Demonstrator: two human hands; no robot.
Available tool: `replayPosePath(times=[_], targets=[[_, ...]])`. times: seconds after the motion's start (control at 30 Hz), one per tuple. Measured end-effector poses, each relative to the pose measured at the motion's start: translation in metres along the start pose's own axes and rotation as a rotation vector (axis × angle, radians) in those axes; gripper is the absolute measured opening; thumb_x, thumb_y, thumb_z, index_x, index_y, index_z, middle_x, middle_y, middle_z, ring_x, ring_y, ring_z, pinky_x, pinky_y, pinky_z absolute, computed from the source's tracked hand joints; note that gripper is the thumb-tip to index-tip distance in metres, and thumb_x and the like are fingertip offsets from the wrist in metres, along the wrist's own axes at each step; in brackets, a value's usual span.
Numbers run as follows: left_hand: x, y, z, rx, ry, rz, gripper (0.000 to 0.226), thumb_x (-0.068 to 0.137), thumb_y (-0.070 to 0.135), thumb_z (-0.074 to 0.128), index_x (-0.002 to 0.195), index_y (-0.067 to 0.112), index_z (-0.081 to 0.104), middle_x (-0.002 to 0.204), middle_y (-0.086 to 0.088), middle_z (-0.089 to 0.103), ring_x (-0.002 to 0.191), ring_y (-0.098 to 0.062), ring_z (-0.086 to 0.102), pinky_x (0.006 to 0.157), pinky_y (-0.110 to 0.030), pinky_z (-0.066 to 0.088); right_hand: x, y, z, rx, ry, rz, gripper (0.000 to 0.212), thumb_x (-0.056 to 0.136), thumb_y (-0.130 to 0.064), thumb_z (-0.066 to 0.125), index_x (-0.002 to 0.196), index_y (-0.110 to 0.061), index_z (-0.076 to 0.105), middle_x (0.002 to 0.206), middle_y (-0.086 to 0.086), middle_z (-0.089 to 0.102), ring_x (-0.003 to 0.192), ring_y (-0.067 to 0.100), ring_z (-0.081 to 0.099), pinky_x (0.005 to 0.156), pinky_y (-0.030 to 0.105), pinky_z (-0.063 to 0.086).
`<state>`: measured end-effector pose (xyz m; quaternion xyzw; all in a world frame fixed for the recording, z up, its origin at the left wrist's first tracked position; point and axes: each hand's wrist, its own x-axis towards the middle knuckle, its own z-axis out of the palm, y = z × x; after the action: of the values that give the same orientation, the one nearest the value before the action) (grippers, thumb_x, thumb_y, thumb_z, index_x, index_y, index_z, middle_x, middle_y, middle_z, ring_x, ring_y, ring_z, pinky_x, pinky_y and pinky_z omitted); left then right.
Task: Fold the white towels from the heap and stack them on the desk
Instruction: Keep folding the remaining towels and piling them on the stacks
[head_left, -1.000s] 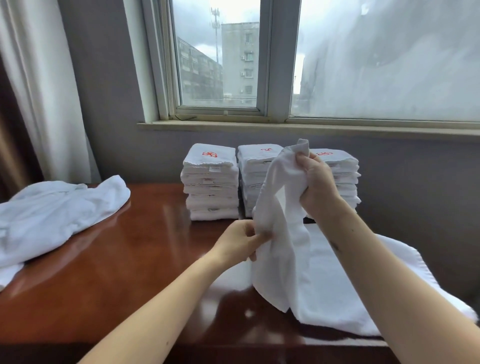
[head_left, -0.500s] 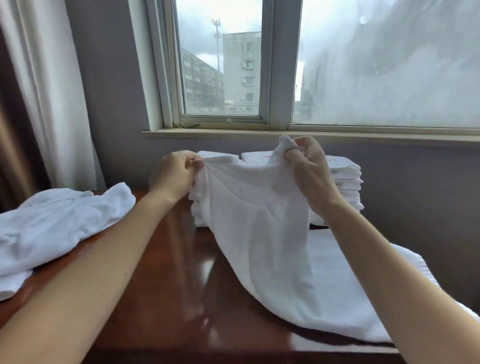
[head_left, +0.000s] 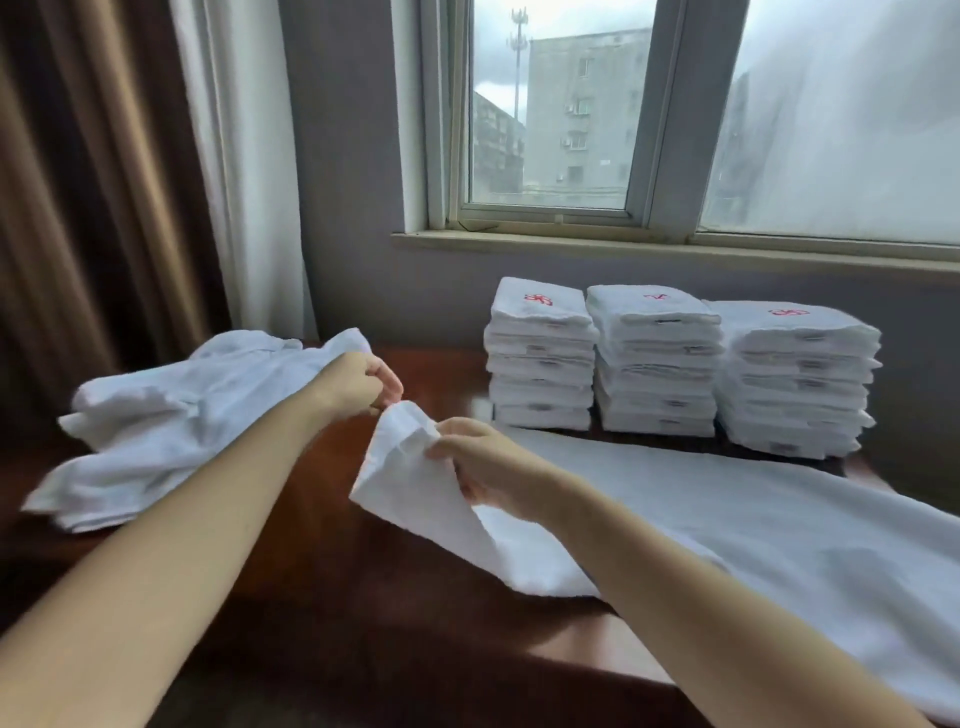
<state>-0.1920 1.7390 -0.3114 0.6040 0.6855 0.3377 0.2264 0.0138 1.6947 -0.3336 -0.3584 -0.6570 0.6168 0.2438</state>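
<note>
Now right hand pinches towel corner; left hand curled just beside, grip unclear.

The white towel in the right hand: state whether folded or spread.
Spread, not folded: white cloth towel lies flat on the brown desk; right hand pinches one corner.

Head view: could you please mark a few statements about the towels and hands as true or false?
1. Three stacks of folded towels stand below the window. True.
2. The right hand holds nothing. False: its fingers grip a raised corner of the spread towel.
3. The heap lies right of the stacks. False: it lies at the left end of the desk.
4. The stacks' top towels bear red marks. True.
</note>
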Motion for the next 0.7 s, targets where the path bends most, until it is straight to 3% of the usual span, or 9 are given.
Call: replayPosePath(times=[0.1,0.17,0.33,0.47,0.6,0.7], targets=[[-0.013,-0.028,0.005,0.155,-0.078,-0.054,0.034,0.094,0.002,0.045,0.083,0.023,0.068,0.097,0.0,0.069,0.099,-0.016,0.064,0.074,-0.022,0.05,0.008,0.014,0.001,-0.15,-0.036,0.083,0.025,0.097,-0.014,0.053,0.122,-0.013,0.053,0.104,0.007,0.071,0.096,0.019,0.069,0.09,0.034,0.055],[-0.026,-0.035,0.014,0.201,-0.135,0.008,0.024,0.094,0.015,0.054,0.087,0.033,0.069,0.1,0.012,0.067,0.098,-0.006,0.061,0.078,-0.02,0.047,0.008,0.017,-0.007,-0.195,0.012,0.078,0.027,0.097,-0.015,0.053,0.124,-0.015,0.054,0.108,0.004,0.074,0.102,0.017,0.07,0.095,0.036,0.054],[-0.055,-0.034,0.043,0.07,-0.37,-0.003,0.012,0.09,0.028,0.064,0.098,0.025,0.072,0.097,0.008,0.073,0.095,-0.01,0.068,0.085,-0.028,0.055,-0.001,0.026,-0.032,-0.423,0.142,0.028,0.021,0.094,-0.01,0.053,0.112,-0.015,0.062,0.101,0.006,0.075,0.097,0.02,0.069,0.082,0.028,0.051],[-0.075,-0.028,0.053,0.263,-0.482,0.012,0.046,0.071,0.067,0.07,0.091,0.026,0.069,0.1,0.009,0.069,0.096,-0.006,0.063,0.083,-0.024,0.05,-0.012,0.044,-0.039,-0.582,0.067,0.004,0.016,0.089,-0.011,0.06,0.099,-0.017,0.071,0.088,0.0,0.074,0.076,0.005,0.065,0.061,0.013,0.045],[-0.092,-0.025,0.044,0.393,-0.639,-0.025,0.063,0.059,0.076,0.073,0.106,0.035,0.063,0.116,0.02,0.06,0.112,0.001,0.054,0.099,-0.025,0.045,-0.02,0.057,-0.04,-0.719,-0.053,-0.003,0.015,0.089,-0.024,0.066,0.102,-0.028,0.073,0.086,-0.014,0.069,0.074,-0.003,0.06,0.068,0.013,0.045],[-0.099,-0.024,0.04,0.532,-0.681,-0.061,0.06,0.063,0.07,0.077,0.105,0.03,0.061,0.107,0.022,0.056,0.101,0.0,0.054,0.082,-0.019,0.045,-0.025,0.06,-0.038,-0.84,-0.129,-0.016,0.018,0.092,-0.03,0.062,0.107,-0.031,0.072,0.091,-0.021,0.063,0.081,-0.008,0.056,0.07,0.01,0.039]])
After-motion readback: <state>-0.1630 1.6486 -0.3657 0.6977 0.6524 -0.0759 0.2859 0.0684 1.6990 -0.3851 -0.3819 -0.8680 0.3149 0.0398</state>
